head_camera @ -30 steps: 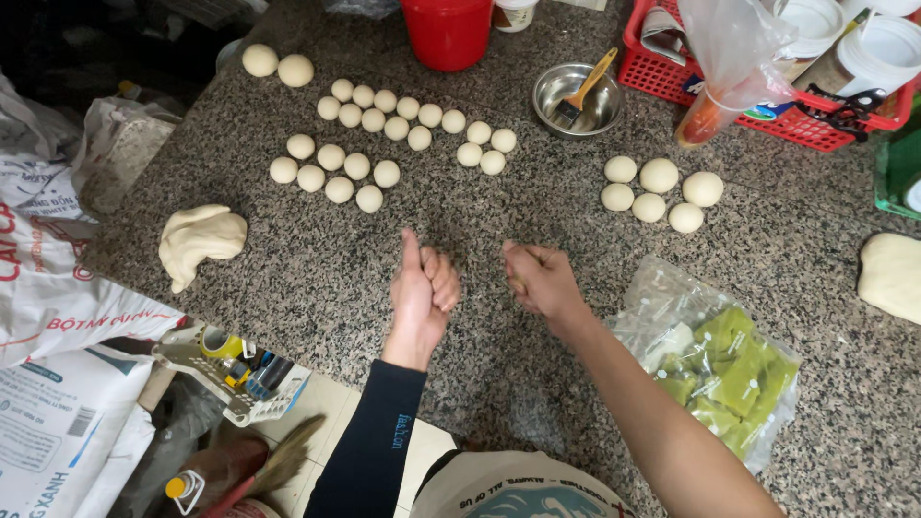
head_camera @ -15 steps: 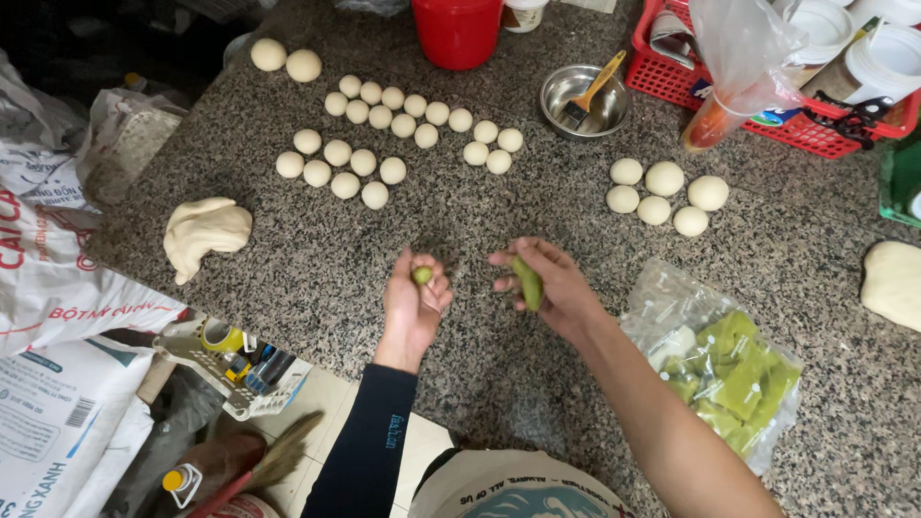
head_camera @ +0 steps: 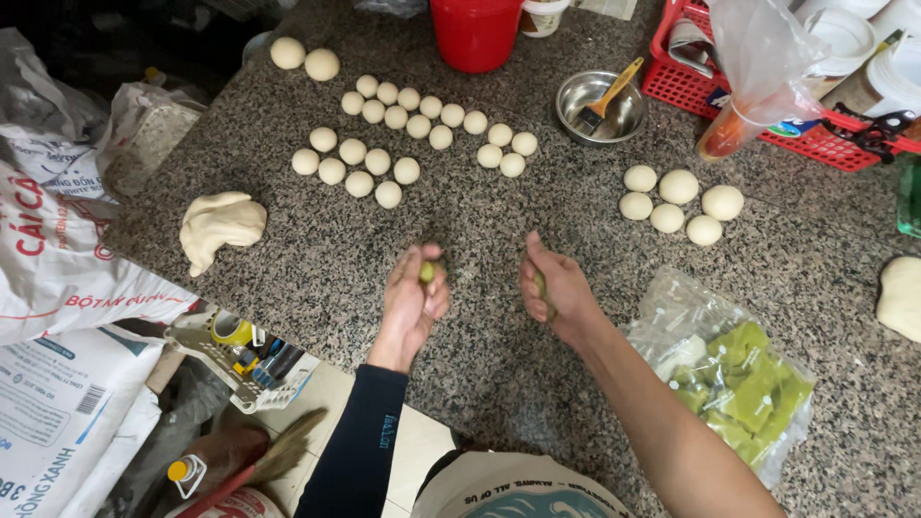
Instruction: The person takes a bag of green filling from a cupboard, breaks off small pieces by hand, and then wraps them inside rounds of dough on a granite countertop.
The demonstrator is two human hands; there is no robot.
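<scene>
Head view, near to far. Left hand (head_camera: 413, 293) curled around small green piece (head_camera: 427, 271), pinched at fingertips, hovering above speckled stone tabletop (head_camera: 480, 384). Right hand (head_camera: 556, 288) just beside it, apart, closed on second green piece (head_camera: 540, 285), only a sliver showing between palm and fingers. Dark long sleeve on left arm, right forearm bare.

Near right of right hand: clear plastic bag (head_camera: 729, 369) flat on tabletop, green chunks inside. Left of left hand, well apart: irregular pale dough lump (head_camera: 221, 223). Below left hand, off tabletop edge: white basket of small items (head_camera: 245, 350), printed sacks (head_camera: 58, 288) further left.

Beyond left hand: two rows of small dough balls (head_camera: 384, 158), mostly touching, running diagonally. Beyond right hand: cluster of five larger dough balls (head_camera: 676, 201). Far right edge: another pale dough piece (head_camera: 902, 297), partly cut off.

Farthest: two bigger dough balls (head_camera: 305, 58) at far left corner, red bucket (head_camera: 477, 34), steel bowl (head_camera: 600, 105) with brush inside, red basket (head_camera: 767, 96) holding clear bag and containers.
</scene>
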